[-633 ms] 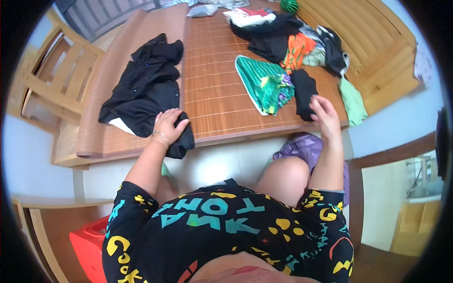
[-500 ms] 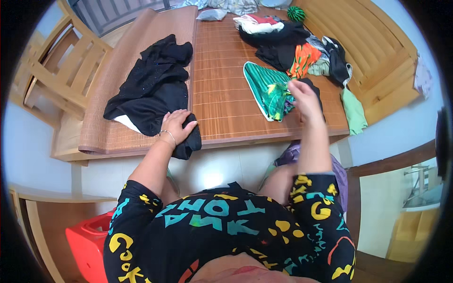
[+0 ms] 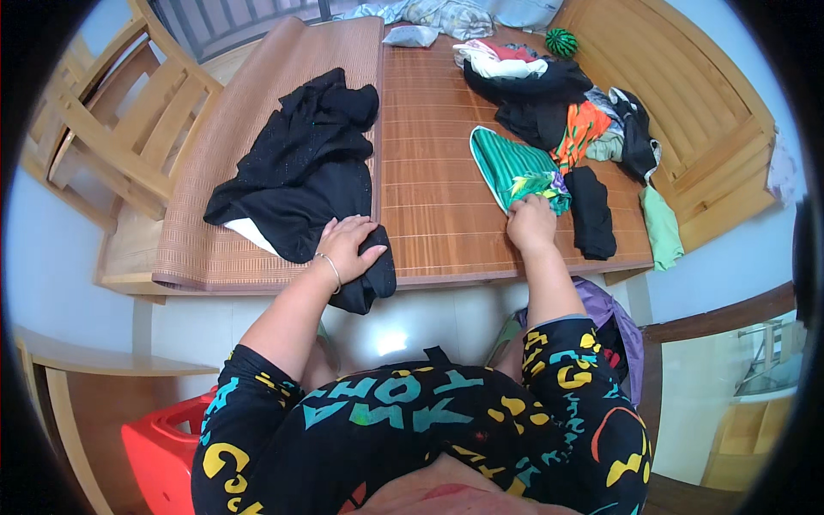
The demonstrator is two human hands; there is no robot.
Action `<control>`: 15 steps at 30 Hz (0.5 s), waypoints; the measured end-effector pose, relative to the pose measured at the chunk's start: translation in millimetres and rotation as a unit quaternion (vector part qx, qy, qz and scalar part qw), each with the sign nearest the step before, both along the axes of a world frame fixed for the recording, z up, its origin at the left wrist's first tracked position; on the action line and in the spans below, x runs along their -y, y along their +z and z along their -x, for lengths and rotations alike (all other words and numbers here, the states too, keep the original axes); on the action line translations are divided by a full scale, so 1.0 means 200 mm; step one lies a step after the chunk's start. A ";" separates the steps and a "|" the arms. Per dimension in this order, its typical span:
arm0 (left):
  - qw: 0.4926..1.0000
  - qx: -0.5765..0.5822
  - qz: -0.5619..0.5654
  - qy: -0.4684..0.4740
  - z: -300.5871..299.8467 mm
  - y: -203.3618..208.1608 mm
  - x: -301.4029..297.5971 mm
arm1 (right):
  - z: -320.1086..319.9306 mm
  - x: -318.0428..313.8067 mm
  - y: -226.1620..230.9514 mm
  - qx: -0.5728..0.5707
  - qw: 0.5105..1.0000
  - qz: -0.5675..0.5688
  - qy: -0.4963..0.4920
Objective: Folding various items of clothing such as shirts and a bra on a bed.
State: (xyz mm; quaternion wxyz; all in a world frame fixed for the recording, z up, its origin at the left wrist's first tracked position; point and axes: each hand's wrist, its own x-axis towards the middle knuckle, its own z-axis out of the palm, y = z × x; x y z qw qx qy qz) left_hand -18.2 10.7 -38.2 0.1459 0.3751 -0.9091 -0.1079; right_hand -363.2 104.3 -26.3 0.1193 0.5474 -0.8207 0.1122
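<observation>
My left hand (image 3: pixel 350 247) lies flat with its fingers spread on the near corner of a black garment (image 3: pixel 300 163). That garment is stretched over the mat, one end hanging over the front edge, a white patch showing on its left. My right hand (image 3: pixel 532 225) is curled at the near edge of a green striped garment (image 3: pixel 511 163) with a floral print, its fingertips closed on the cloth. Just right of it is a dark folded cloth (image 3: pixel 592 213), not touched by my hand.
Mixed clothes (image 3: pixel 532 90) are heaped at the back right, with an orange patterned piece (image 3: pixel 584 133). A pale green cloth (image 3: pixel 661 227) hangs by the wooden headboard (image 3: pixel 687 120). A purple bag (image 3: pixel 618 326) stands below the bed edge, and a red stool (image 3: pixel 159 451) is at lower left.
My right hand has come down and left, from above the green garment's right side to its near edge. The dark folded cloth now shows fully. My left hand stays on the black garment.
</observation>
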 end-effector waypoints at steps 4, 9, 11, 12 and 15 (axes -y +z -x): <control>1.000 -0.004 -0.007 -0.011 0.01 0.02 0.02 | 0.00 0.04 0.18 0.007 0.966 0.222 0.130; 0.999 -0.053 -0.009 -0.001 0.05 0.08 -0.02 | -0.15 -0.03 0.36 0.451 0.842 0.234 0.182; 0.988 -0.151 0.003 -0.013 0.11 0.11 -0.05 | -0.26 -0.08 0.39 0.701 0.610 0.184 0.321; 0.987 -0.159 0.012 -0.035 0.13 0.11 -0.05 | -0.31 -0.10 0.41 0.692 0.605 0.165 0.358; 0.981 -0.178 0.021 -0.076 0.21 0.12 -0.12 | -0.44 -0.16 0.48 0.607 0.665 0.125 0.415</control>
